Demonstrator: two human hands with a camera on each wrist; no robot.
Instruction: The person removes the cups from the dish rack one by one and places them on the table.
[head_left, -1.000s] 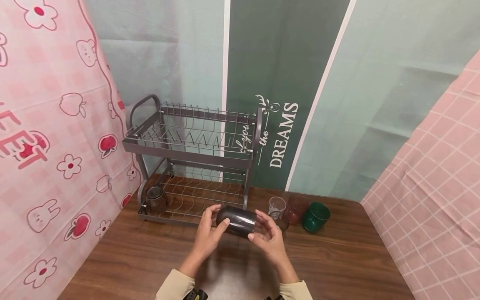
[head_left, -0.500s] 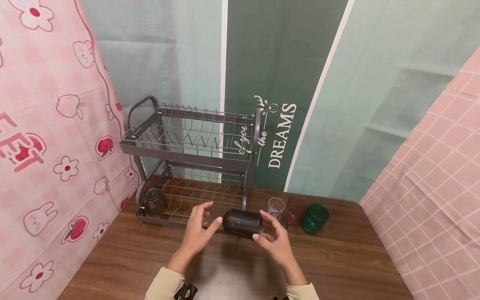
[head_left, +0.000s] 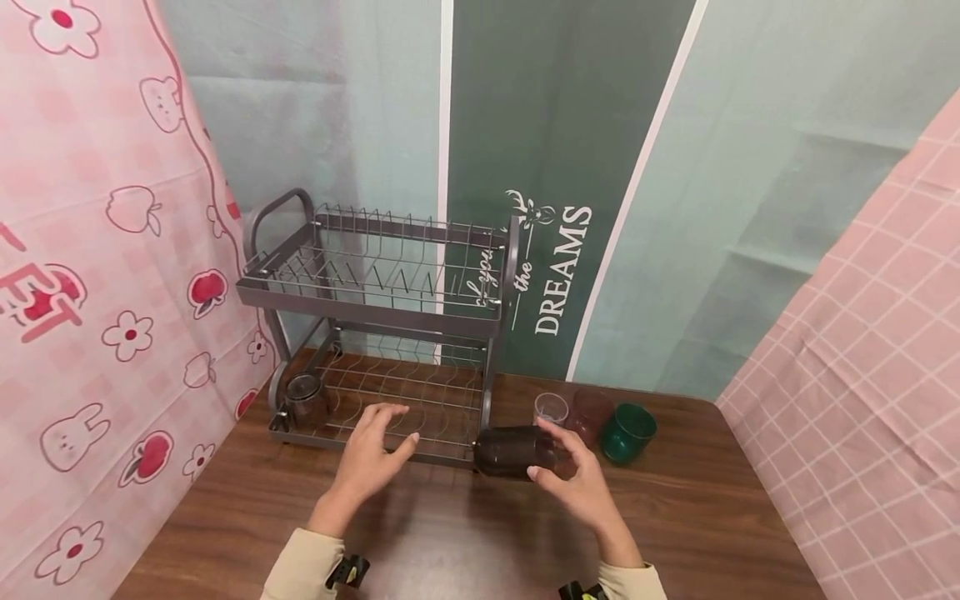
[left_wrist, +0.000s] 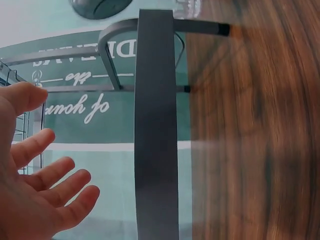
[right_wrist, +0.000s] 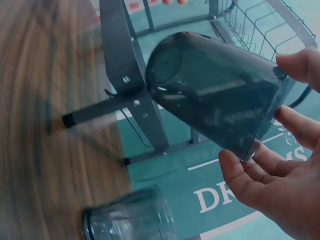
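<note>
My right hand [head_left: 577, 479] grips a dark, see-through glass [head_left: 510, 452] by its rim end. The glass lies on its side in the air, its rounded base toward the left, as the right wrist view also shows with the glass [right_wrist: 215, 90] between thumb and fingers. My left hand [head_left: 371, 454] holds nothing; its fingers are spread and loosely bent in front of the rack's lower tier. A two-tier grey dish rack [head_left: 375, 308] stands behind both hands. At the left end of its lower tier is another dark glass [head_left: 306, 400].
Right of the rack, a clear glass [head_left: 551, 407], a reddish glass [head_left: 591, 415] and a green glass [head_left: 628, 433] stand close together on the wooden table [head_left: 675, 517]. Cloth hangs at the back and both sides.
My left hand has let go of the dark glass and drawn away to the left. The right hand has carried the glass to the right, toward the other glasses.
</note>
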